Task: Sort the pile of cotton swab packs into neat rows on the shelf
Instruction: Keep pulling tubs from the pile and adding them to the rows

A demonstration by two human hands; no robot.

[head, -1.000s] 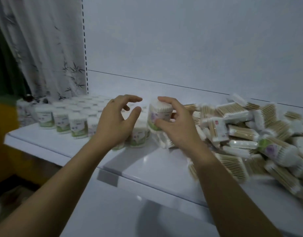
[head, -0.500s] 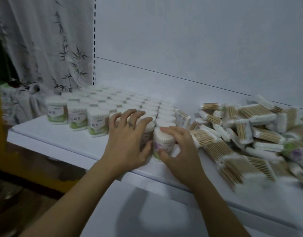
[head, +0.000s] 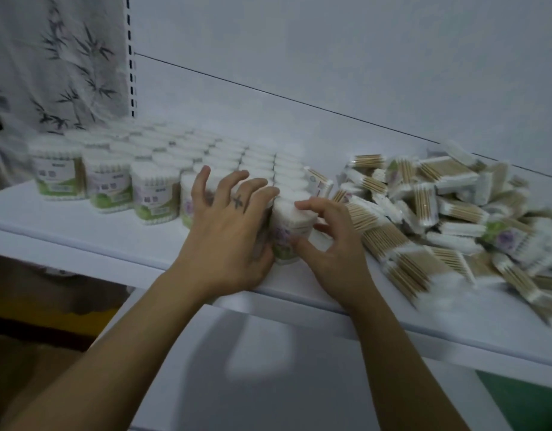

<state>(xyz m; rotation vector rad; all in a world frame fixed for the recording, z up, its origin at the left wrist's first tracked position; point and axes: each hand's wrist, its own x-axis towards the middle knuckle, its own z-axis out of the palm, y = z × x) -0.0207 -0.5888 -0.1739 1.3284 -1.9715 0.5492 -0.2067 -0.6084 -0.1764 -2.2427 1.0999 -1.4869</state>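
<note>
Upright cotton swab packs stand in neat rows on the left half of the white shelf. A loose pile of packs lies on their sides at the right. My right hand grips a purple-labelled pack standing at the front right end of the rows, fingertips on its top and thumb low on its side. My left hand lies with spread fingers against the front packs just left of it, covering them.
A white back panel rises behind the shelf, with a slotted upright at the left. A bamboo-print curtain hangs beyond the shelf's left end. Below the front edge sits another white surface.
My right hand carried the pack down from mid-air and set it at the front of the rows. My left hand came down onto the packs beside it.
</note>
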